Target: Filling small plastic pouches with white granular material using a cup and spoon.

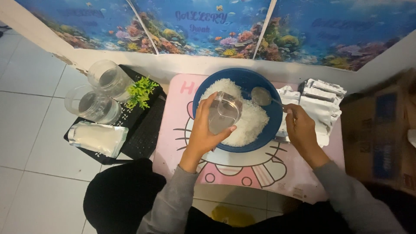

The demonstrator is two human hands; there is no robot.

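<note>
**Two hands over the rice bowl, pouch held open**

Two hands are busy in the head view, the only view on offer. The left hand (207,130) is wrapped around a clear plastic pouch (223,115), holding it tilted just above the heap of white rice (251,121). The rice fills a blue bowl (268,89), which sits on a small pink cartoon-print table (173,130). The right hand (301,130) is clenched on the handle of a metal spoon (261,96); its bowl rests over the far side of the rice and looks empty.

Just beside that hand, silver foil pouches (323,104) lie in a loose stack. On the left, a black tray (145,130) carries two clear lidded jars (102,93), a small green plastic plant (141,91) and one flat filled pouch (97,138).

The risks as I judge them: the pouch mouth is narrow and soft, so a full spoon could shed grains past it. The left grip is pinching the sides, which could also fold the opening shut. The bowl is near the table's front edge, so a nudge might shift it.
</note>
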